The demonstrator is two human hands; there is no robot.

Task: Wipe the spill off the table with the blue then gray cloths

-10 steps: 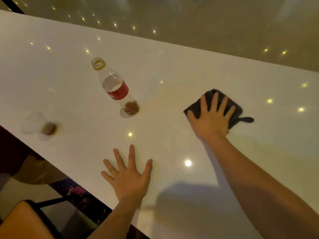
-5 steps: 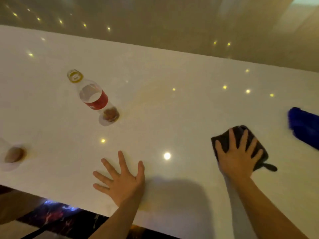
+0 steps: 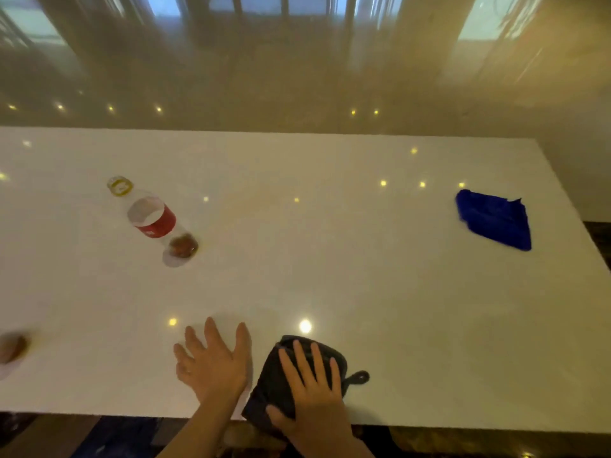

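The dark gray cloth (image 3: pixel 276 381) lies at the near edge of the white table (image 3: pixel 330 259), partly hanging over it. My right hand (image 3: pixel 312 388) presses flat on top of the gray cloth, fingers spread, thumb at its near edge. My left hand (image 3: pixel 213 361) rests flat on the bare tabletop just left of the cloth, fingers apart, holding nothing. The blue cloth (image 3: pixel 494 218) lies crumpled at the far right of the table, well away from both hands. No spill is visible on the surface.
A clear plastic bottle (image 3: pixel 152 218) with a red label and yellow cap lies on its side at the left. A clear cup with brown residue (image 3: pixel 11 350) sits at the far left edge. Glossy floor lies beyond the far table edge.
My right hand has dragged the gray cloth toward me to the near table edge, beside my left hand. The view has tilted up, showing the blue cloth fully.
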